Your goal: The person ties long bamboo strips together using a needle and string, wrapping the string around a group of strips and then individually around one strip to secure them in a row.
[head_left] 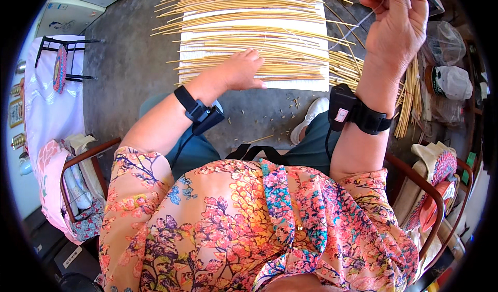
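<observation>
Rows of thin yellow stalks (228, 18) lie crosswise over a white board (290, 86) in front of me. My left hand (241, 70) rests on the nearest rows, its thumb stretched out apart from the fingers. At the upper right, my right hand (397, 19) is raised above the board's far right side with thumb and fingers pinched together. From that pinch a pale thread (358, 26) slants down taut to the stalks' right end. Thinner pale lines of thread cross the stalks near the left fingers. Each wrist wears a black strap with a small box.
More loose stalks (410, 102) lie at the right of the board. Short cut pieces litter the grey floor (244, 118). Plastic-wrapped containers (451, 82) stand at the right, near a chair's wooden armrest (423, 185). A small black stool (62, 58) lies tipped on a cloth-covered surface at the left.
</observation>
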The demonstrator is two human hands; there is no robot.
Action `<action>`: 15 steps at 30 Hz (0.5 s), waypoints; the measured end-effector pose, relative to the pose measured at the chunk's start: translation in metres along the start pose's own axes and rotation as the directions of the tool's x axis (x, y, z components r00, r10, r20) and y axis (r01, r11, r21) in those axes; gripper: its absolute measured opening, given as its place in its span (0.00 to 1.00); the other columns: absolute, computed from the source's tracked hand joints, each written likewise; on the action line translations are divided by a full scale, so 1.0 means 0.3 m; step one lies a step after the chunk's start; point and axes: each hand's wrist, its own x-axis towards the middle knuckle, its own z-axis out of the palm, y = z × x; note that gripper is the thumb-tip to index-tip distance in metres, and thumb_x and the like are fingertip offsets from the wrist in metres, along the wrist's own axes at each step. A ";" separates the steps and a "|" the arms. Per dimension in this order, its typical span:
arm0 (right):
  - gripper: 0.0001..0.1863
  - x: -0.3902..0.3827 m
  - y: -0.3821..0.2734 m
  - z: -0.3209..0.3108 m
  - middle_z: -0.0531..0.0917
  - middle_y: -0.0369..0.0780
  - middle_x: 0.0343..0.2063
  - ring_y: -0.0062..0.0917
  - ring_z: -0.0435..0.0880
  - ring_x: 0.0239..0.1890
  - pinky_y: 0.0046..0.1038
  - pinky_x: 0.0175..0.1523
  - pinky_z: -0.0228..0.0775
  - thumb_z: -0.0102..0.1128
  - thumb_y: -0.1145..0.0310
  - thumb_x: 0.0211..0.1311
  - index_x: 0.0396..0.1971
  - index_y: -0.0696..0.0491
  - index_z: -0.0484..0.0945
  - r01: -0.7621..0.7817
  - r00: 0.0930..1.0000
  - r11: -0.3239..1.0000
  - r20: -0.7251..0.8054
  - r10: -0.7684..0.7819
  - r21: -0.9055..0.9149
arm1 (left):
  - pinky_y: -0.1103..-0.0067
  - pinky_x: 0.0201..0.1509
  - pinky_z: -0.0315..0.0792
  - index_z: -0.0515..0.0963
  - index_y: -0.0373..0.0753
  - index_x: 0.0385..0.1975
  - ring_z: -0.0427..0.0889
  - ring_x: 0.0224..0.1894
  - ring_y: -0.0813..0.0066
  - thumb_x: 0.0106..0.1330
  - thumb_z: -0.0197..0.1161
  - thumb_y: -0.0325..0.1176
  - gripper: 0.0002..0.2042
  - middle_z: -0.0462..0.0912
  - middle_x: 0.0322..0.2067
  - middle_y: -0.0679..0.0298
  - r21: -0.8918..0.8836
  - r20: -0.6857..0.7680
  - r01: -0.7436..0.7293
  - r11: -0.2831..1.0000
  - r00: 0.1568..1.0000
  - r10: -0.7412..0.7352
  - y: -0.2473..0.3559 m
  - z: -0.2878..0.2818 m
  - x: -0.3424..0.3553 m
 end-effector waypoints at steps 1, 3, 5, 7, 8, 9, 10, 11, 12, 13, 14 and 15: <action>0.05 0.006 0.020 0.002 0.78 0.34 0.22 0.12 0.72 0.18 0.11 0.23 0.64 0.49 0.69 0.65 0.37 0.52 0.70 -0.024 1.000 1.000 0.009 0.024 0.011 | 0.67 0.67 0.49 0.59 0.30 0.59 0.51 0.65 0.47 0.56 0.59 0.53 0.37 0.54 0.61 0.40 0.009 -0.019 -0.010 1.000 1.000 0.010 0.012 0.020 0.005; 0.05 0.006 0.037 0.009 0.78 0.34 0.22 0.12 0.73 0.18 0.11 0.22 0.63 0.50 0.68 0.65 0.37 0.51 0.70 -0.076 0.997 0.997 -0.003 0.076 -0.030 | 0.66 0.67 0.49 0.59 0.31 0.59 0.51 0.65 0.47 0.55 0.60 0.52 0.37 0.54 0.61 0.39 0.004 -0.115 -0.008 1.000 0.993 0.008 0.004 0.073 0.036; 0.05 0.015 0.080 -0.014 0.78 0.34 0.22 0.12 0.73 0.18 0.11 0.22 0.63 0.50 0.68 0.65 0.37 0.51 0.70 -0.087 0.995 0.995 0.041 0.089 -0.058 | 0.65 0.67 0.48 0.59 0.31 0.59 0.50 0.65 0.46 0.55 0.61 0.51 0.37 0.53 0.61 0.39 0.006 -0.158 0.021 1.000 0.987 -0.020 0.018 0.069 0.070; 0.04 0.023 0.107 -0.020 0.78 0.34 0.22 0.12 0.73 0.18 0.12 0.22 0.63 0.49 0.69 0.65 0.37 0.51 0.70 -0.095 0.994 0.994 0.046 0.098 -0.059 | 0.64 0.67 0.47 0.58 0.32 0.59 0.49 0.66 0.46 0.54 0.61 0.50 0.37 0.53 0.61 0.39 -0.014 -0.195 0.014 1.000 0.981 -0.017 0.022 0.070 0.102; 0.04 0.025 0.115 -0.019 0.77 0.34 0.22 0.13 0.73 0.18 0.12 0.22 0.63 0.49 0.69 0.65 0.37 0.52 0.70 -0.099 0.995 0.993 0.027 0.101 -0.067 | 0.63 0.67 0.47 0.58 0.32 0.60 0.49 0.66 0.45 0.54 0.62 0.49 0.37 0.53 0.61 0.38 -0.033 -0.211 -0.007 0.999 0.978 0.000 0.019 0.071 0.115; 0.04 0.027 0.120 -0.019 0.77 0.34 0.22 0.13 0.73 0.18 0.12 0.22 0.63 0.49 0.70 0.65 0.36 0.52 0.70 -0.103 0.995 0.992 0.008 0.104 -0.074 | 0.63 0.67 0.47 0.58 0.33 0.60 0.49 0.66 0.45 0.54 0.62 0.49 0.37 0.52 0.61 0.38 -0.051 -0.227 -0.027 0.998 0.974 0.015 0.017 0.072 0.125; 0.04 0.030 0.120 -0.021 0.77 0.35 0.22 0.13 0.73 0.18 0.12 0.21 0.63 0.49 0.70 0.65 0.36 0.52 0.70 -0.105 0.994 0.991 -0.011 0.105 -0.080 | 0.62 0.67 0.47 0.58 0.33 0.60 0.49 0.66 0.45 0.54 0.62 0.49 0.37 0.53 0.61 0.38 -0.032 -0.208 -0.009 0.999 0.978 0.002 0.017 0.071 0.131; 0.03 0.036 0.117 -0.037 0.77 0.36 0.24 0.14 0.73 0.20 0.13 0.24 0.64 0.49 0.72 0.64 0.36 0.53 0.70 -0.103 0.993 0.992 0.057 0.107 -0.066 | 0.62 0.67 0.47 0.58 0.34 0.60 0.49 0.66 0.45 0.54 0.62 0.48 0.37 0.53 0.61 0.39 -0.012 -0.189 0.009 1.000 0.982 -0.011 0.020 0.070 0.134; 0.03 0.040 0.120 -0.035 0.77 0.36 0.25 0.14 0.74 0.21 0.13 0.25 0.65 0.48 0.73 0.64 0.36 0.53 0.70 -0.128 0.990 0.991 0.058 0.130 -0.031 | 0.62 0.67 0.47 0.58 0.34 0.60 0.49 0.66 0.45 0.55 0.62 0.48 0.37 0.53 0.61 0.39 0.009 -0.169 0.027 1.000 0.985 -0.025 0.022 0.069 0.137; 0.03 0.046 0.121 -0.035 0.77 0.36 0.26 0.15 0.74 0.23 0.14 0.26 0.66 0.48 0.74 0.64 0.36 0.53 0.70 -0.149 0.987 0.989 0.058 0.149 0.001 | 0.61 0.67 0.47 0.58 0.35 0.60 0.48 0.66 0.46 0.54 0.62 0.48 0.37 0.53 0.61 0.40 -0.006 -0.162 0.030 1.000 0.986 -0.031 0.026 0.064 0.144; 0.03 0.051 0.122 -0.036 0.77 0.36 0.27 0.15 0.75 0.24 0.14 0.27 0.67 0.48 0.75 0.64 0.36 0.54 0.70 -0.170 0.984 0.985 0.059 0.167 0.033 | 0.61 0.67 0.47 0.59 0.35 0.60 0.49 0.66 0.46 0.54 0.62 0.48 0.36 0.54 0.61 0.40 -0.011 -0.167 0.033 0.999 0.985 -0.034 0.028 0.059 0.145; 0.03 0.051 0.123 -0.039 0.77 0.37 0.29 0.16 0.76 0.27 0.15 0.30 0.69 0.47 0.76 0.63 0.35 0.55 0.70 -0.155 0.985 0.987 0.081 0.151 0.048 | 0.61 0.67 0.47 0.60 0.35 0.60 0.50 0.65 0.46 0.54 0.62 0.48 0.36 0.55 0.60 0.41 -0.016 -0.173 0.035 0.999 0.984 -0.037 0.030 0.052 0.144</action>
